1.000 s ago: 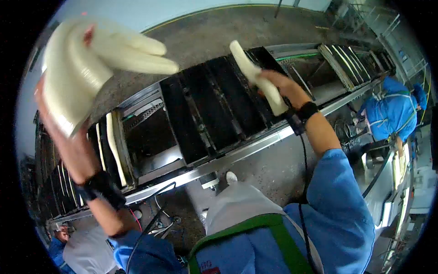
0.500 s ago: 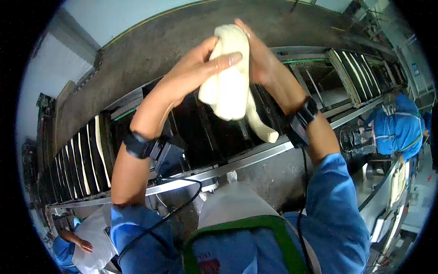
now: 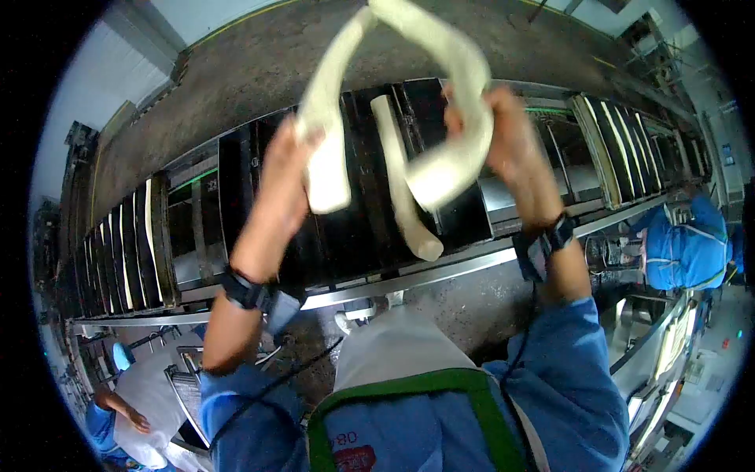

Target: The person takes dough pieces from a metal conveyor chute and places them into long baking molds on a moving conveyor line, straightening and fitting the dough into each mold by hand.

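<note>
A thick, pale dough strip [image 3: 454, 49] arches up between my hands to the top of the view, its two ends hanging down. My left hand [image 3: 289, 161] is closed around the strip's left part, just above one end. Around its right part, my right hand [image 3: 503, 130] is closed, with the other end drooping toward the left. Below them, a second dough strip [image 3: 399, 169] lies lengthwise on a black grooved tray [image 3: 358, 228]. The hanging right end hides a bit of this lower strip. Motion blurs the held dough somewhat.
Black trays with dough strips stand along the metal conveyor on the left [image 3: 126, 252] and right [image 3: 625, 145]. A metal rail [image 3: 377, 282] runs in front of me. Co-workers in blue are at the lower left [image 3: 149, 401] and at the right [image 3: 688, 244].
The bundled dough has opened into an arch, and my hands have moved apart. One strip that hung from the bundle now lies on the tray. A black tray now shows beneath my hands.
</note>
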A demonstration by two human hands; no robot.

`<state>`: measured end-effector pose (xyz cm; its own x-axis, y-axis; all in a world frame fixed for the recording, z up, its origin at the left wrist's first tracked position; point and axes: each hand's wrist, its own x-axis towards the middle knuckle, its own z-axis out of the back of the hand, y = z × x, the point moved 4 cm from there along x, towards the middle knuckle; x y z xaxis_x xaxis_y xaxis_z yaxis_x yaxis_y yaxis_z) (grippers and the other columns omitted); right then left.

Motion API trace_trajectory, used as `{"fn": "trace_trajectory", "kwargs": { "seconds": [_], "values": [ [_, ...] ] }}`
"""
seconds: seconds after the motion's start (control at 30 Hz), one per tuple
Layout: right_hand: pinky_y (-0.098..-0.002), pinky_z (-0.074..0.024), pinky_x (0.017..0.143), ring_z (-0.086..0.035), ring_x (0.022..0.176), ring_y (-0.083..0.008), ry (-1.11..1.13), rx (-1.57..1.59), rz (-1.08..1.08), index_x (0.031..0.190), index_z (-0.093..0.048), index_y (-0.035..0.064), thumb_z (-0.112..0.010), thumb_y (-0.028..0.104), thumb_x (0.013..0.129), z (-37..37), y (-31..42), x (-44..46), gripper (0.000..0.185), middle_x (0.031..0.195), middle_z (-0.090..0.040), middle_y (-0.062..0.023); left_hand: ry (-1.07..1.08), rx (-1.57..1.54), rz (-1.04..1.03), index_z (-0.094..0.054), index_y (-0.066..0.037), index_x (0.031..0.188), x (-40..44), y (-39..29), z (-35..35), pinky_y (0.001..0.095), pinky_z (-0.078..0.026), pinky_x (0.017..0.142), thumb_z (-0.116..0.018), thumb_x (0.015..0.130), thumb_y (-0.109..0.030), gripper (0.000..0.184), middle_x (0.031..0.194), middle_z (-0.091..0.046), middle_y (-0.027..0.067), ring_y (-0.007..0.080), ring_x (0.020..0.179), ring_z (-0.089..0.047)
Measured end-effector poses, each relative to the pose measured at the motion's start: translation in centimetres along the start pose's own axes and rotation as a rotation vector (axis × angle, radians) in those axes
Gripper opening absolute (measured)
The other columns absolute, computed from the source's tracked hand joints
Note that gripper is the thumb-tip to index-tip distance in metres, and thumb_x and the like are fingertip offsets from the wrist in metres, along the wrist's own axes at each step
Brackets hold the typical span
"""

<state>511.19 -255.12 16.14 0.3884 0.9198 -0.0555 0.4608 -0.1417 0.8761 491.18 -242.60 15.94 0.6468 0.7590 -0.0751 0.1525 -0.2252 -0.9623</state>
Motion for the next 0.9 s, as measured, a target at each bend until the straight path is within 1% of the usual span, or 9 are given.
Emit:
{"fn": "trace_trajectory", "kwargs": {
  "seconds": [0.13, 0.37, 0.5, 0.6, 0.67, 0.73, 0.8, 0.87, 0.9],
  "values": [
    [-0.0294, -0.0446, 0.046, -0.052, 0.053, -0.0175, -0.13, -0.2, -0.519, 0.087, -0.05, 0.0048, -0.044, 0.024, 0.077, 10.9, -16.6, -3.0, 0.022, 0.069, -0.053, -0.0086, -0.127, 0.008, 0.449, -0.045, -0.001, 0.101, -5.1, 13.0, 5.9, 0.0266, -0.042, 0.068, -0.052, 0.076, -0.013, 0.029, 0.089, -0.053, 0.0072, 0.0143, 0.079, -0.051],
    [-0.0277, -0.0463, 0.06, -0.055, 0.065, -0.0169, -0.153, 0.039, -0.7, 0.094, -0.05, 0.0016, -0.05, 0.026, 0.078, 4.2, -15.1, -5.9, 0.029, 0.074, -0.056, -0.008, -0.245, 0.14, 0.434, -0.036, -0.006, 0.094, -8.3, 12.6, 8.5, 0.0277, -0.041, 0.065, -0.051, 0.076, -0.013, 0.024, 0.083, -0.044, 0.0066, 0.0142, 0.077, -0.045],
    [-0.0247, -0.0426, 0.068, -0.053, 0.076, -0.0178, -0.049, -0.189, -0.313, 0.107, -0.043, -0.0026, -0.056, 0.015, 0.074, 3.6, -17.9, -0.2, 0.04, 0.092, -0.054, -0.0106, -0.295, 0.218, 0.372, -0.027, -0.01, 0.103, -6.3, 14.7, 12.2, 0.0295, -0.04, 0.065, -0.046, 0.074, -0.005, 0.035, 0.086, -0.041, 0.0072, 0.0159, 0.075, -0.044],
    [-0.031, -0.0409, 0.076, -0.051, 0.087, -0.0236, -0.245, -0.52, -0.405, 0.118, -0.026, -0.0044, -0.054, 0.016, 0.073, 4.3, -20.2, 4.0, 0.057, 0.1, -0.047, -0.0176, -0.319, 0.528, 0.374, -0.021, -0.011, 0.118, -4.2, 15.0, 13.0, 0.0293, -0.039, 0.066, -0.046, 0.074, -0.002, 0.051, 0.088, -0.048, 0.0132, 0.0174, 0.075, -0.047],
    [-0.0339, -0.0354, 0.086, -0.042, 0.103, -0.0295, -0.232, -1.263, -0.348, 0.119, -0.025, -0.0047, -0.054, 0.014, 0.072, 2.7, -18.9, 2.6, 0.058, 0.113, -0.035, -0.0244, -0.292, 0.664, 0.436, -0.017, -0.012, 0.121, -5.2, 13.1, 11.2, 0.0294, -0.039, 0.066, -0.046, 0.074, -0.003, 0.056, 0.087, -0.049, 0.0139, 0.0181, 0.076, -0.048],
    [-0.0366, -0.0287, 0.093, -0.03, 0.112, -0.0352, -0.03, -1.242, -0.39, 0.122, -0.023, -0.0018, -0.052, 0.008, 0.072, -0.1, -15.2, 3.0, 0.058, 0.122, -0.023, -0.0264, -0.167, 0.904, 0.386, -0.021, -0.011, 0.123, -5.9, 13.1, 11.2, 0.0315, -0.04, 0.07, -0.047, 0.074, -0.004, 0.056, 0.09, -0.05, 0.0163, 0.0215, 0.082, -0.05],
    [-0.0384, -0.0329, 0.089, -0.035, 0.108, -0.039, 0.142, -1.653, 0.288, 0.124, -0.026, 0.0056, -0.048, 0.002, 0.072, -5.3, -11.2, 4.3, 0.057, 0.124, -0.023, -0.0246, 0.006, 1.106, 0.183, -0.032, -0.01, 0.12, -5.9, 15.5, 12.9, 0.0344, -0.041, 0.073, -0.047, 0.073, -0.004, 0.05, 0.097, -0.05, 0.0191, 0.0253, 0.087, -0.051],
    [-0.0403, -0.0375, 0.084, -0.041, 0.102, -0.0407, 0.189, -1.634, 0.444, 0.123, -0.031, 0.0132, -0.046, -0.002, 0.07, -7.0, -11.2, 10.0, 0.057, 0.124, -0.025, -0.0216, 0.072, 1.603, -0.169, -0.041, -0.008, 0.115, -5.4, 18.4, 14.5, 0.0366, -0.042, 0.076, -0.048, 0.072, -0.003, 0.044, 0.105, -0.046, 0.0217, 0.0281, 0.09, -0.05],
    [-0.0416, -0.0417, 0.078, -0.048, 0.094, -0.0381, 0.264, -1.663, 0.655, 0.12, -0.037, 0.0176, -0.043, -0.005, 0.068, -7.0, -12.7, 12.9, 0.057, 0.126, -0.025, -0.0198, -0.003, 1.602, -0.087, -0.041, -0.01, 0.115, -5.9, 16.0, 13.2, 0.0384, -0.042, 0.075, -0.048, 0.071, -0.004, 0.045, 0.107, -0.043, 0.0222, 0.0309, 0.09, -0.05]
  ]
}}
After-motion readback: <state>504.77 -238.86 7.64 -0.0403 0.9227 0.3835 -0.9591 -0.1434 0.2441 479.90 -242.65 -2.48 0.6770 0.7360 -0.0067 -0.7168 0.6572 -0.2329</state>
